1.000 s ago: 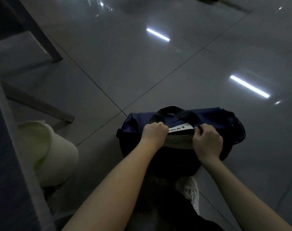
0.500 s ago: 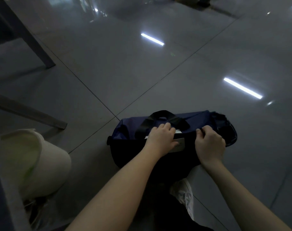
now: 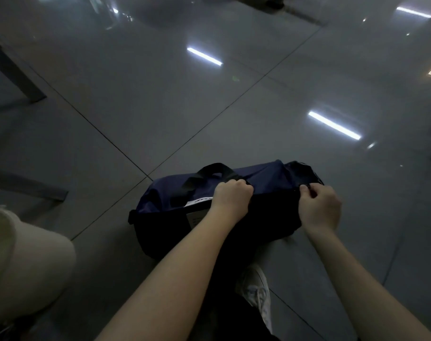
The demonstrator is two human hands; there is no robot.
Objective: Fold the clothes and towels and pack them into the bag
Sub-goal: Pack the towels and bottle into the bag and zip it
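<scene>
A navy and black duffel bag (image 3: 263,177) lies on the grey tiled floor in front of me. Its black handle (image 3: 210,172) arches over the top. My left hand (image 3: 231,200) is closed on the bag's top edge near the middle. Further right, my right hand (image 3: 320,207) pinches a small dark zipper pull at the bag's end. A thin strip of white cloth with lettering (image 3: 199,201) shows in the narrow gap left of my left hand. The rest of the contents are hidden.
A pale round bucket (image 3: 24,257) stands at the lower left. Grey table legs (image 3: 17,70) rise at the upper left. My white shoe (image 3: 255,289) is just below the bag. Glossy floor tiles stretch beyond.
My right hand has slid to the right along the top of the bag. The opening has narrowed, and most of the white cloth is now covered. The camera has tilted slightly.
</scene>
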